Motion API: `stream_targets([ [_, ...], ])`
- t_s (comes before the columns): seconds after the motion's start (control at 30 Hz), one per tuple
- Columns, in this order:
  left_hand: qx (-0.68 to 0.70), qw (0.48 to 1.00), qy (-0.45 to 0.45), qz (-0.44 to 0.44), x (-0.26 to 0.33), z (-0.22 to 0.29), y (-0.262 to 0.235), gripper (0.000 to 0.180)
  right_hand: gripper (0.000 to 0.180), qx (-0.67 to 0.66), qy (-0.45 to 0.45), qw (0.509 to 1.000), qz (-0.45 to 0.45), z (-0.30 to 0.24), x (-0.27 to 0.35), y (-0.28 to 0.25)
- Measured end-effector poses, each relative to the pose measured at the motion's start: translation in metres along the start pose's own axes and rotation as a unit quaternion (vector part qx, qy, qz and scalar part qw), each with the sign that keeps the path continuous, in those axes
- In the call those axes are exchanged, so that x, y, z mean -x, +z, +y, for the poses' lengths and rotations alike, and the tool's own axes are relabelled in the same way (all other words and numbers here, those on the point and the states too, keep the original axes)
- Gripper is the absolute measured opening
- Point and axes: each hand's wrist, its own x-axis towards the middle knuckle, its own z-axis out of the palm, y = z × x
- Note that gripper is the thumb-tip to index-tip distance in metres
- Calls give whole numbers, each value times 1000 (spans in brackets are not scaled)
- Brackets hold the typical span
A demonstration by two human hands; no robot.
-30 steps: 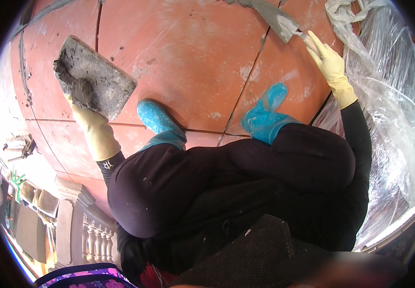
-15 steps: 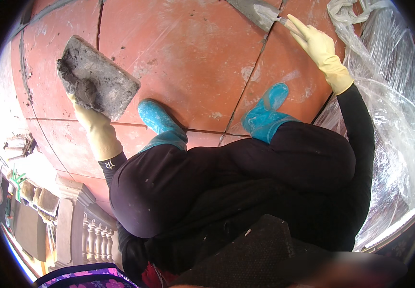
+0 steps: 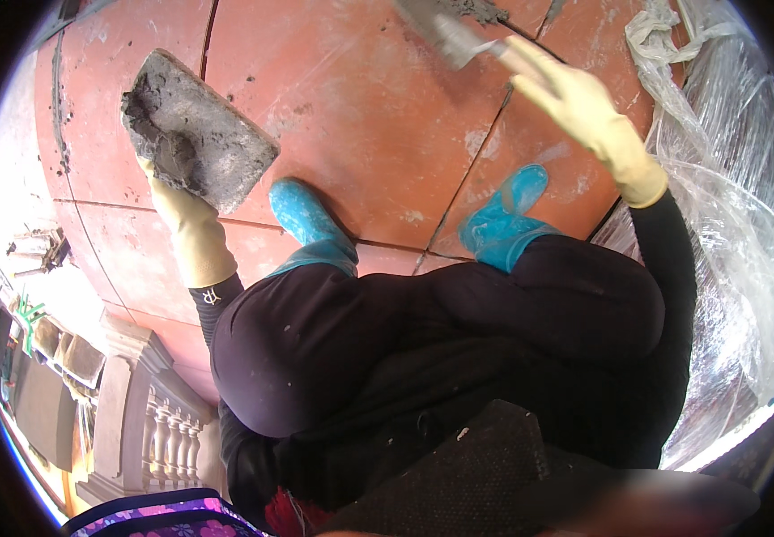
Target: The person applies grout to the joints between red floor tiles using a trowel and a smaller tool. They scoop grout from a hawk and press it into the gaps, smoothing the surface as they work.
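Trowel (image 3: 448, 34), blade blurred, is over red tiles (image 3: 342, 116) nr top edge, in R hand (image 3: 575, 103); gloved fingers closed round its hdl (image 3: 499, 48), upper one stretched along it. Grey board (image 3: 235, 148) w/ dark mortar (image 3: 172, 148) is upper L, on L hand (image 3: 172, 206); fingers hidden under it, can't tell how far bent. Blue boots (image 3: 306, 213) on tiles btwn hands; clear plastic sheet (image 3: 718, 179) far R; pale balusters (image 3: 173, 437) lower L.

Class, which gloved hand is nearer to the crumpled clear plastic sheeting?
Right. The yellow-gloved right hand, holding a grey metal trowel, is just left of the clear plastic sheeting; the yellow-gloved left hand, beneath a grey rectangular board, is much farther left.
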Motion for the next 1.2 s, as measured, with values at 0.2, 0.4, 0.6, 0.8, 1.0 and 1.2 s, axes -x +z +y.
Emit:
stream_targets([
  [0.2,59,997,-55,15,11,-5,-14,69,58,-61,9,997,-45,1,-15,24],
  [0.4,-3,1000,-15,-6,7,6,4,68,59,-176,72,980,-60,20,0,5],
  [0.6,-26,999,14,-16,0,11,16,67,57,-89,11,994,-62,43,4,3],
  [0.8,-77,995,46,-53,-8,6,8,75,57,-88,-25,996,-2,61,-7,-5],
  [1.0,-23,999,14,-43,-10,3,8,75,56,-146,37,987,-63,54,-2,-18],
  [1.2,-20,999,6,-40,-9,0,6,75,53,-84,-74,994,-15,47,-14,-9],
])
